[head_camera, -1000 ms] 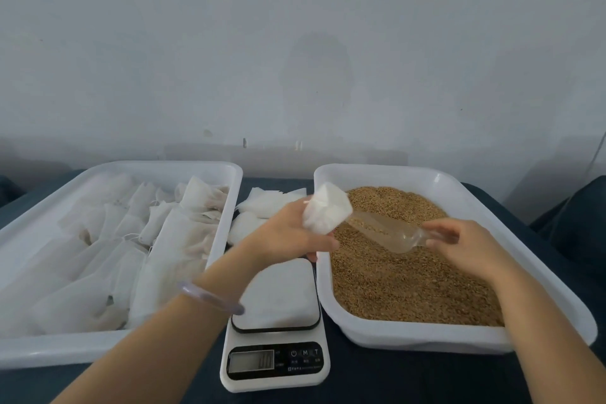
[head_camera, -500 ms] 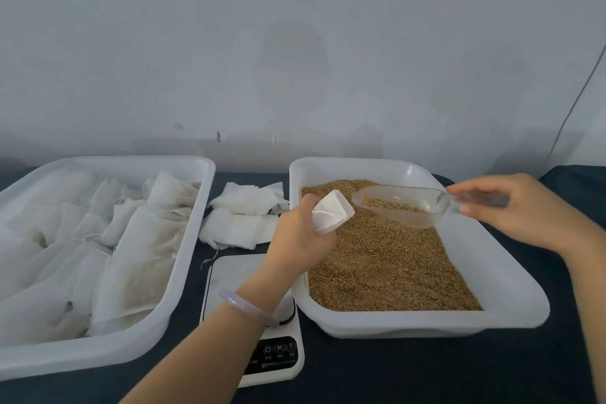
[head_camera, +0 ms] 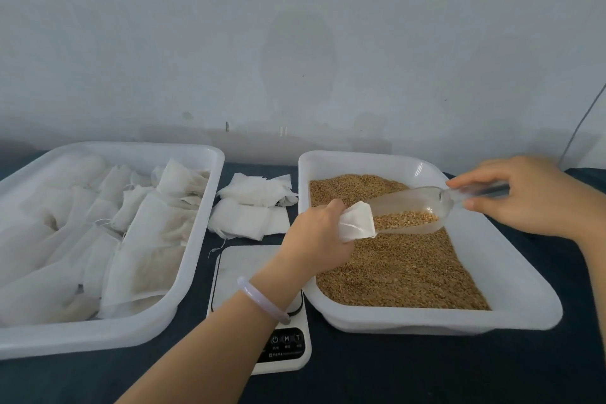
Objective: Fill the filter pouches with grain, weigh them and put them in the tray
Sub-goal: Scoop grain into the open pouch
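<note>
Filling step: over the grain tray (head_camera: 426,321), my left hand (head_camera: 314,236) pinches a pouch (head_camera: 357,223); my right hand (head_camera: 524,197) grips the scoop (head_camera: 410,210), its lip at the pouch mouth. Next, I should tilt slowly.

Bare left hand (head_camera: 311,239), bare right hand (head_camera: 531,197), bare forearms; smooth, glossy pale-lilac bangle (head_camera: 262,300) round the left wrist

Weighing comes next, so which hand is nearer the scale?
Left. The left hand, holding a pouch, hovers by the far right corner of the scale; the right hand, holding the scoop, is across the grain tray, farther right.
</note>
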Tool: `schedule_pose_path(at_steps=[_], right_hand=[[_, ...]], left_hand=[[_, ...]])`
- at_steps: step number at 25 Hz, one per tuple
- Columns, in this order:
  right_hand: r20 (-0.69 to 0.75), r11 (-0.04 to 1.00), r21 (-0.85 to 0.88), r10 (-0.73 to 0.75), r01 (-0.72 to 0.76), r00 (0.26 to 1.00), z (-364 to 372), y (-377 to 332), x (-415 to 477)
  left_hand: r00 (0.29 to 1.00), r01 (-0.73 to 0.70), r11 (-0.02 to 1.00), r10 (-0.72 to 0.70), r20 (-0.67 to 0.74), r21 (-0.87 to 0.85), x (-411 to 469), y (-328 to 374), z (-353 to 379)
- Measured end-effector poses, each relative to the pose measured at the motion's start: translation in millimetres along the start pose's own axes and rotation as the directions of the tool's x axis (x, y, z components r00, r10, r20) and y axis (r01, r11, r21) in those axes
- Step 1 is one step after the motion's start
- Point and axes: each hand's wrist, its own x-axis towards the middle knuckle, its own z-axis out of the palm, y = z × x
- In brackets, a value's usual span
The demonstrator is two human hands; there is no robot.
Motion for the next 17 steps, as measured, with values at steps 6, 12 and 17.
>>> schedule_pose_path(at_steps=[6, 12, 17], right_hand=[[-0.034, 0.999, -0.039, -0.019, 0.018, 0.999, 1.2, -0.9, -2.3], [-0.094, 0.998, -0.064, -0.034, 0.028, 0.995, 1.7, -1.6, -3.6], [-0.113, 0.997, -0.077, -0.021, 0.012, 0.993, 3.3, -2.2, -4.7]], left_hand=[[1.0, 0.013, 1.0, -0.013, -0.019, -0.017, 1.0, -2.2, 1.4], [0.999, 0.026, 0.999, -0.027, -0.022, -0.03, 1.2, -3.4, 2.4], [0.999, 0.027, 0.999, -0.029, -0.032, -0.044, 0.6, -2.0, 0.3]])
